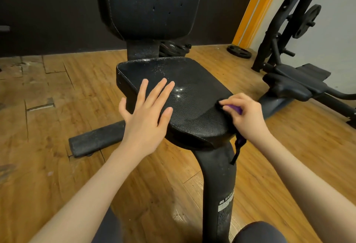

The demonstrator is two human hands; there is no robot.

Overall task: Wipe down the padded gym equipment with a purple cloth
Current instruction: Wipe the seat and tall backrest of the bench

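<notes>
Two bare hands are at work over the black padded seat (183, 92). Starting at the left, we see open wooden floor (48, 108) running out to the dark wall, with only a black foam roller bar (96, 140) lying low beside the seat's left edge. Next comes our left hand (148, 111), released and flat: its fingers are spread and straight, resting on the seat's left front portion, with the thumb hanging past the stitched left edge. Beyond those fingertips the middle and rear of the pad lie uncovered, speckled with pale dust up to the back edge, where the upright backrest (148, 4) rises. Moving right, our right hand (244, 113) sits at the seat's right front edge, its grip clenched around the purple cloth (292, 109). Only a small patch of purple shows between the curled fingers, and a dark strip of it dangles below the wrist beside the black support post (217, 175). Further right, a strip of bare floor separates the seat from another black machine (296, 83) carrying a weight plate (307, 21).
</notes>
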